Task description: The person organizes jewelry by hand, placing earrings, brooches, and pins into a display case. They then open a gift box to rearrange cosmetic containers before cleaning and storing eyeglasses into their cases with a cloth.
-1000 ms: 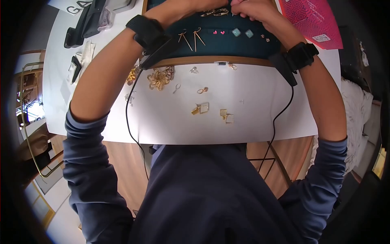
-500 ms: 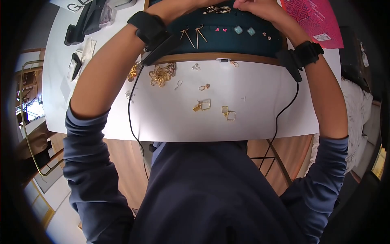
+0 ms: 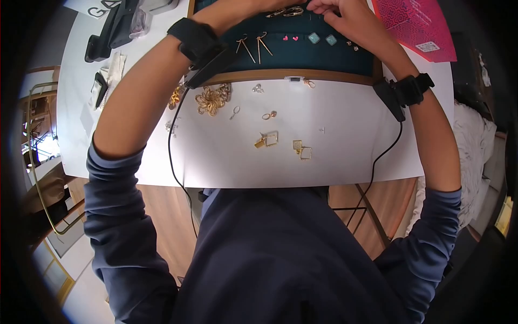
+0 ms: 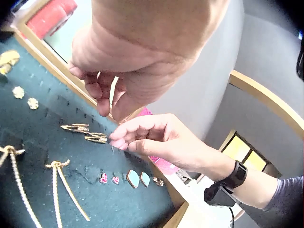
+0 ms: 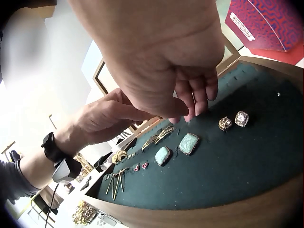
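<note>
A dark green padded tray holds pairs of earrings. My left hand hangs over its far side, fingers loosely bent with gaps between them and no object visible in them. My right hand reaches down beside two gold hoop earrings, fingers extended and fingertips at the cloth; whether they press it is unclear. Nearer the front lie turquoise earrings, pink hearts and long gold bar earrings. Round crystal studs sit at the right end.
Loose jewellery lies on the white table before the tray: a gold flower piece, rings and square gold earrings. A pink patterned bag stands right, dark cases left. Cables hang from both wrists.
My right wrist has shifted a little to the right, and its fingers have loosened from a more closed bunch. The left hand stays almost in place.
</note>
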### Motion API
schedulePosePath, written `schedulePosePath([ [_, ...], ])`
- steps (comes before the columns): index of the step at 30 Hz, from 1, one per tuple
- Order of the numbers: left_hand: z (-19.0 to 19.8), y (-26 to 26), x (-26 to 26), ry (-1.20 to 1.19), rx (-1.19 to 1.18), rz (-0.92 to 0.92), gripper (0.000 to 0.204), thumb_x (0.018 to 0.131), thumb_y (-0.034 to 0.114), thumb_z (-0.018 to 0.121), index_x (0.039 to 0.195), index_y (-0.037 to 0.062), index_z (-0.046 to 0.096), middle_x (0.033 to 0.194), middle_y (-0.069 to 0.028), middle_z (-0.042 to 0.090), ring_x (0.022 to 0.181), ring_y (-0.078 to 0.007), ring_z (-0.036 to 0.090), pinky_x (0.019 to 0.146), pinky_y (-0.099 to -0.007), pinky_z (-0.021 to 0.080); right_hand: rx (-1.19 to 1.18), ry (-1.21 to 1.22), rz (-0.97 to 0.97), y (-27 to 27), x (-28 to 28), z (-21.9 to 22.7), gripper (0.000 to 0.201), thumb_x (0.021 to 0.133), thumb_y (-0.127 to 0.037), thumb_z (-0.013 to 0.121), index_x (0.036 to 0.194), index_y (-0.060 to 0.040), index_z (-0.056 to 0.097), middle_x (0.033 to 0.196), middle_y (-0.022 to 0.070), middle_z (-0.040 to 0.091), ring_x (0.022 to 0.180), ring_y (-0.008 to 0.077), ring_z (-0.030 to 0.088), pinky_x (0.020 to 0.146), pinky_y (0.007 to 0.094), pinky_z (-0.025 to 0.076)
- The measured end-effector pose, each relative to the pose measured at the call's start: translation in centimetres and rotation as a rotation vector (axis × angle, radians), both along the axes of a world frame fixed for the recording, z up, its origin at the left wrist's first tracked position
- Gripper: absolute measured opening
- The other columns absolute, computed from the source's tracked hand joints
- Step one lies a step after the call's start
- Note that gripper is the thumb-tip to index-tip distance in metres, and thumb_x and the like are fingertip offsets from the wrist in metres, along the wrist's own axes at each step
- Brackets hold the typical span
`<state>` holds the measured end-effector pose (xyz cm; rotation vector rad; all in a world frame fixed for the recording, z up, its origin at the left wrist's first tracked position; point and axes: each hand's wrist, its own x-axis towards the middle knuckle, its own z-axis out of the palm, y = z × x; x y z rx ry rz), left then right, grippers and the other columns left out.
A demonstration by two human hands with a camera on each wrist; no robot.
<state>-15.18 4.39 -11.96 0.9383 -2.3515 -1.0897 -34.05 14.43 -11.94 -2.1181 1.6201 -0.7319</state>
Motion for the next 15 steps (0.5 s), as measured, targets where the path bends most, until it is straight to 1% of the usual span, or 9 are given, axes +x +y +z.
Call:
schedulePosePath([
  [3,-0.7,-0.5,0.0,0.050,-0.156,-0.038,0.009,0.079,0.003,0.066,0.078,-0.0006,0.074,0.065,-0.0106,0.070,0.061,-0.0160,0.066,0.060,-0.0342,0.054,0.128,0.019,-0.038,0.7,0.7,1.4,0.024,0.086,-0.003,0.057,0.099,0.0050,0.075,0.078,0.0210,0.074,0.068,0.0279,0.072,0.068,0.0370,0.057],
  [5,-0.6,-0.4,0.1,0.018,-0.100,-0.020,0.008,0.078,0.003,0.067,0.078,0.0001,0.075,0.067,-0.0117,0.070,0.063,-0.0174,0.068,0.063,-0.0349,0.055,0.228,0.018,-0.074,1.0,1.3,2.7,0.023,0.086,-0.002,0.057,0.097,0.0050,0.075,0.077,0.0207,0.073,0.065,0.0277,0.071,0.067,0.0371,0.057],
  [6,-0.5,-0.2,0.2,0.001,-0.072,-0.012,0.008,0.078,0.003,0.067,0.078,0.0004,0.075,0.067,-0.0122,0.071,0.064,-0.0180,0.068,0.065,-0.0353,0.055,0.211,0.032,-0.066,1.0,1.2,2.6,0.023,0.086,-0.002,0.057,0.098,0.0052,0.075,0.077,0.0206,0.073,0.066,0.0274,0.071,0.066,0.0370,0.057],
  [8,-0.6,0.1,0.1,-0.020,-0.139,-0.041,0.008,0.076,0.003,0.067,0.078,0.0014,0.075,0.068,-0.0134,0.071,0.065,-0.0201,0.070,0.067,-0.0358,0.056,0.178,0.061,-0.049,0.7,1.0,1.8,0.023,0.085,-0.001,0.057,0.099,0.0057,0.074,0.078,0.0203,0.073,0.068,0.0268,0.071,0.066,0.0366,0.057],
  [11,-1.0,0.2,0.2,0.004,-0.223,-0.077,0.008,0.074,0.003,0.069,0.077,0.0034,0.077,0.071,-0.0163,0.072,0.068,-0.0256,0.072,0.069,-0.0373,0.056,-0.008,-0.023,0.002,0.6,0.3,0.2,0.022,0.084,0.001,0.058,0.099,0.0063,0.073,0.081,0.0195,0.074,0.072,0.0262,0.072,0.067,0.0359,0.057],
  [14,-1.6,0.4,0.2,0.010,-0.351,-0.110,0.009,0.073,0.003,0.069,0.076,0.0046,0.077,0.073,-0.0189,0.072,0.070,-0.0321,0.072,0.070,-0.0398,0.057,0.124,-0.047,-0.079,0.5,0.2,0.6,0.021,0.083,0.003,0.059,0.099,0.0064,0.072,0.082,0.0181,0.073,0.076,0.0253,0.071,0.069,0.0348,0.056],
  [15,-1.5,0.6,0.1,0.005,-0.401,-0.121,0.009,0.072,0.003,0.069,0.075,0.0048,0.077,0.073,-0.0196,0.072,0.070,-0.0343,0.072,0.071,-0.0408,0.057,0.066,-0.033,-0.104,0.6,0.2,0.5,0.019,0.083,0.002,0.059,0.098,0.0063,0.071,0.081,0.0177,0.073,0.076,0.0246,0.071,0.069,0.0342,0.056],
])
